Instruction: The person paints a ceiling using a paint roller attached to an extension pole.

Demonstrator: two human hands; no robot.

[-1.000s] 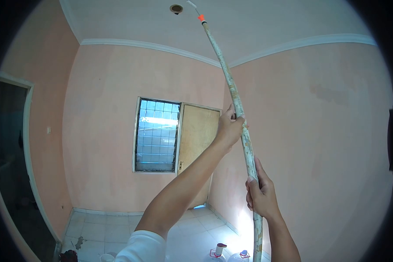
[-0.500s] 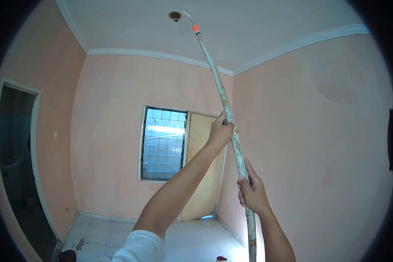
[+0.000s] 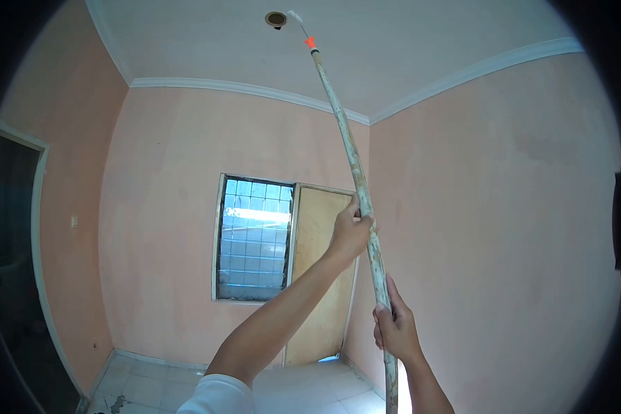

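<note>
A long paint-spotted pole [image 3: 345, 131] rises steeply from the bottom edge toward the ceiling. My left hand [image 3: 350, 231] is wrapped round its middle, in front of the wooden door. Lower down, my right hand [image 3: 396, 326] grips the same pole. At the top, an orange handle [image 3: 310, 43] is joined to the pole and carries a small white roller [image 3: 294, 16]. The roller is at the ceiling, just right of a round fixture [image 3: 275, 19]; whether it touches the surface I cannot tell.
A barred window [image 3: 255, 238] and a pale wooden door [image 3: 317, 276] stand in the far wall. An open doorway [image 3: 41, 276] is at the left. A dark object [image 3: 620, 221] is at the right edge. Floor tiles [image 3: 152, 390] show below.
Both hands have moved slightly lower in the view, still on the pole. The window, door and floor also appear lower, and the left doorway has shifted left. The roller stays near the fixture.
</note>
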